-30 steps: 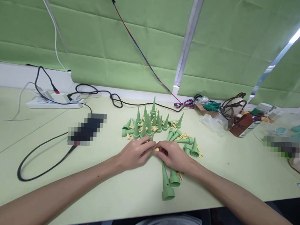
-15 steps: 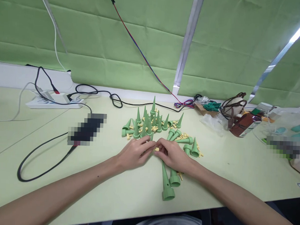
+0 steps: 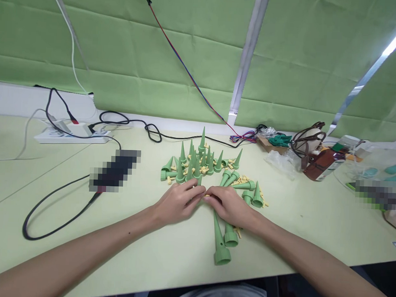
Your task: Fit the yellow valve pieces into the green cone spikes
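Note:
My left hand (image 3: 179, 200) is closed at the middle of the table, its fingers bent round a green plastic cone spike (image 3: 200, 180) whose tip shows above the fingers. The rest of that spike is hidden. Fingertip to fingertip with it, my right hand (image 3: 230, 204) pinches a small yellow plastic peg (image 3: 207, 195), mostly covered by the fingers. Several green spikes (image 3: 203, 142) stand upright just beyond the hands, with yellow pegs (image 3: 203, 170) scattered among them. Under and beside my right hand lie more spikes; one long spike (image 3: 219, 242) points its wide capped end towards me.
On the left lie a pixelated dark device (image 3: 114, 171) with a black cable and a white power strip (image 3: 73, 137). To the right stand a brown bottle (image 3: 324, 165), clear plastic bags (image 3: 283, 162) and a blurred green-edged item (image 3: 374, 196). A green blind (image 3: 188, 57) hangs behind.
My right fingertips have closed further over the yellow peg, so less of it shows. The spike tip at my left hand has shifted very slightly. The arms stay in place.

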Motion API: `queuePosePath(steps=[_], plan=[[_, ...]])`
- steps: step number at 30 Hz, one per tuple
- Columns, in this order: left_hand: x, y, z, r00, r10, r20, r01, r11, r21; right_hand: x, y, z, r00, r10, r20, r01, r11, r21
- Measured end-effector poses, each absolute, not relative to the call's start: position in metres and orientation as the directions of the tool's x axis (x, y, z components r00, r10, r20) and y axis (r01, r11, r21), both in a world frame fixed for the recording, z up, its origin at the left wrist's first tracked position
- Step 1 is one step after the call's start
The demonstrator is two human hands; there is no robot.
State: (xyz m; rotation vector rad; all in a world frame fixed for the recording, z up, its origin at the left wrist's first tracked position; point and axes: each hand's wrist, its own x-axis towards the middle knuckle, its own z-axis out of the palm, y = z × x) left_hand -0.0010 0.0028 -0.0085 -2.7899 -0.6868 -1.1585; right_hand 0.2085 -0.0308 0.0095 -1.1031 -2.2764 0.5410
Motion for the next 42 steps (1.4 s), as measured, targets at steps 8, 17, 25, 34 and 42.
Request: queuePosePath(steps=[8, 17, 25, 34, 42], plan=[[0.0, 0.0023, -0.0079, 0.608, 0.381, 0.696, 0.409, -0.902, 0.137, 0.2086, -0.0325, 0.0111, -0.478, 0.824, 0.304, 0.551, 0.551, -0.627], [0.0004, 0.0034, -0.0077, 0.621, 0.391, 0.679, 0.413, -0.9, 0.142, 0.2096, -0.0316, 0.0083, -0.492, 0.819, 0.294, 0.568, 0.558, -0.605], [0.0, 0.002, -0.007, 0.629, 0.386, 0.674, 0.411, -0.902, 0.133, 0.2088, -0.0322, 0.0099, -0.508, 0.809, 0.295, 0.581, 0.575, -0.576], [0.0002, 0.0023, -0.0073, 0.641, 0.411, 0.648, 0.424, -0.894, 0.148, 0.2079, -0.0326, 0.0113, -0.487, 0.826, 0.286, 0.563, 0.546, -0.62], [0.0001, 0.003, -0.0063, 0.657, 0.446, 0.608, 0.426, -0.885, 0.189, 0.2082, -0.0316, 0.0082, -0.49, 0.824, 0.285, 0.575, 0.551, -0.605]])
